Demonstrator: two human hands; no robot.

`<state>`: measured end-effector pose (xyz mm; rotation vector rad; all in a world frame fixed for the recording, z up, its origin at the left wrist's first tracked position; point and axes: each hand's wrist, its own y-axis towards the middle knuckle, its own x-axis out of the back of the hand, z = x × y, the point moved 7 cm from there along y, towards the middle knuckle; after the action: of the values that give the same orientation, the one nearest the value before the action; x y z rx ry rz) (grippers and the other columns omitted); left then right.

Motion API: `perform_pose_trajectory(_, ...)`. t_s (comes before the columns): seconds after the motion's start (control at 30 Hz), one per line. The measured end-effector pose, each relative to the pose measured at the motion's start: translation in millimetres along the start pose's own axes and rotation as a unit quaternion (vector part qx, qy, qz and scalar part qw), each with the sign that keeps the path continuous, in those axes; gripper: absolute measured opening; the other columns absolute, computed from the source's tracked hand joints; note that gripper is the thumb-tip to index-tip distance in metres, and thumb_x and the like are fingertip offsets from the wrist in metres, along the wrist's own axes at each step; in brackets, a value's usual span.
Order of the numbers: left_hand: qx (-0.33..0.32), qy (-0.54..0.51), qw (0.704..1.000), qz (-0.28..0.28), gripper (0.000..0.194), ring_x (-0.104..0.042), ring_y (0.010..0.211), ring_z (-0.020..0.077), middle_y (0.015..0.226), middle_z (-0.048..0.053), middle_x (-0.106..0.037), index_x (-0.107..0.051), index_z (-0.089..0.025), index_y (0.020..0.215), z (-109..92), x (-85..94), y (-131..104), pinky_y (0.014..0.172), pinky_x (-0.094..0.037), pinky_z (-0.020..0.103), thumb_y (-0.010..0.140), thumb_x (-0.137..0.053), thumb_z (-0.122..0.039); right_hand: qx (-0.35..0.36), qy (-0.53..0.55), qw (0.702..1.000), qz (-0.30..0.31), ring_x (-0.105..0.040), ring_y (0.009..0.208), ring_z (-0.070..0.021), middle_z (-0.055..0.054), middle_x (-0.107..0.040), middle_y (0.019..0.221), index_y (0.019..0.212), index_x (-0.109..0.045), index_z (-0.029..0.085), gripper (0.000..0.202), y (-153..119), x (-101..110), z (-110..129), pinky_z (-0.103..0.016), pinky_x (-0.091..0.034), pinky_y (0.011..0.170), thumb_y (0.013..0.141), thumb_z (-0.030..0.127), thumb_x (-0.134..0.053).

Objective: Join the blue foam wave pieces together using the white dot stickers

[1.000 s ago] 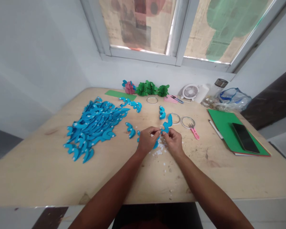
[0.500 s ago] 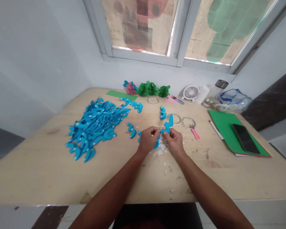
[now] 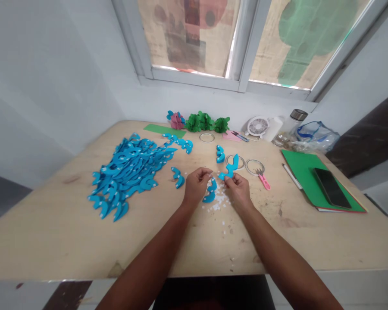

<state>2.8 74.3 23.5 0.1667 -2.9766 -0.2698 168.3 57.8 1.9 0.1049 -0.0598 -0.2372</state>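
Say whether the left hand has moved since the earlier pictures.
Yes: the left hand has shifted slightly left, nearer the loose blue piece lying beside it on the table.

On the wooden table, a heap of blue pieces lies left of the fingers, white scraps near them, and a green folder to their right.

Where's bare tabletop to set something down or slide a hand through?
Bare wood lies between the blue pile and the table's front edge, and also right of the right forearm, in front of the green folder. Crowded: around the left hand and right hand, with white scraps and a blue piece; along the back, with green paper shapes and a fan.
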Motion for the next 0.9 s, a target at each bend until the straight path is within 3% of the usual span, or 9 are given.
perform_pose_trajectory(0.2,-0.060,0.145,0.988,-0.008,0.020,-0.063,0.074,0.0170,0.082,0.004,-0.069,-0.066,-0.017,0.082,6,5.2,7,0.067,-0.047,0.026,0.077,-0.051,-0.029,-0.010,0.014,1.000,-0.003,-0.040,0.048,-0.0091,0.003,-0.050,0.052,0.063,-0.057,0.015,0.025,0,0,-2,-0.021,-0.030,0.045,0.067,0.040,-0.062)
perform_pose_trajectory(0.3,-0.092,0.253,0.963,0.020,0.020,-0.061,0.084,0.0197,0.088,0.006,-0.069,-0.066,-0.019,0.083,8,-0.1,6,0.077,-0.044,0.029,0.076,-0.048,-0.019,-0.010,0.021,1.000,0.003,-0.039,0.046,-0.0083,0.004,-0.049,0.051,0.062,-0.057,0.015,0.025,1,-1,-4,-0.021,-0.029,0.046,0.067,0.039,-0.062)
perform_pose_trajectory(0.4,-0.091,0.349,0.932,0.042,0.023,-0.059,0.086,0.0229,0.082,0.007,-0.069,-0.066,-0.021,0.086,12,-3.9,5,0.077,-0.042,0.032,0.076,-0.047,-0.018,-0.013,0.025,1.000,0.004,-0.038,0.046,-0.0080,0.005,-0.048,0.050,0.062,-0.056,0.016,0.025,1,-1,-5,-0.021,-0.029,0.045,0.067,0.039,-0.062)
perform_pose_trajectory(0.5,-0.094,0.389,0.916,0.035,0.023,-0.058,0.086,0.0246,0.082,0.007,-0.067,-0.066,-0.021,0.090,12,-2.0,4,0.076,-0.041,0.033,0.076,-0.049,-0.021,-0.015,0.021,1.000,0.003,-0.038,0.046,-0.0081,0.005,-0.048,0.051,0.061,-0.056,0.016,0.025,0,-2,-5,-0.021,-0.029,0.045,0.066,0.040,-0.062)
perform_pose_trajectory(0.6,-0.146,0.391,0.908,0.032,0.025,-0.056,0.094,0.0260,0.091,0.009,-0.067,-0.067,-0.021,0.091,5,-2.7,4,0.084,-0.038,0.035,0.073,-0.051,-0.018,-0.013,0.010,1.000,0.003,-0.036,0.045,-0.0080,0.005,-0.046,0.050,0.059,-0.053,0.016,0.026,0,-3,-5,-0.021,-0.027,0.044,0.066,0.040,-0.061)
perform_pose_trajectory(0.67,-0.162,0.397,0.901,0.060,0.020,-0.055,0.095,0.0273,0.089,0.010,-0.067,-0.068,-0.020,0.085,3,-7.0,3,0.084,-0.037,0.036,0.072,-0.053,-0.020,-0.009,0.005,1.000,0.004,-0.034,0.044,-0.0075,0.006,-0.043,0.048,0.057,-0.051,0.017,0.027,0,-3,-4,-0.021,-0.026,0.044,0.066,0.040,-0.061)
perform_pose_trajectory(0.9,-0.129,0.442,0.870,0.177,0.012,-0.056,0.087,0.0273,0.070,0.008,-0.065,-0.065,-0.021,0.062,10,-19.4,-7,0.073,-0.038,0.033,0.063,-0.062,-0.032,-0.003,0.008,1.000,0.001,-0.031,0.042,-0.0072,0.007,-0.039,0.045,0.054,-0.048,0.017,0.025,3,-4,-7,-0.021,-0.023,0.043,0.066,0.036,-0.060)
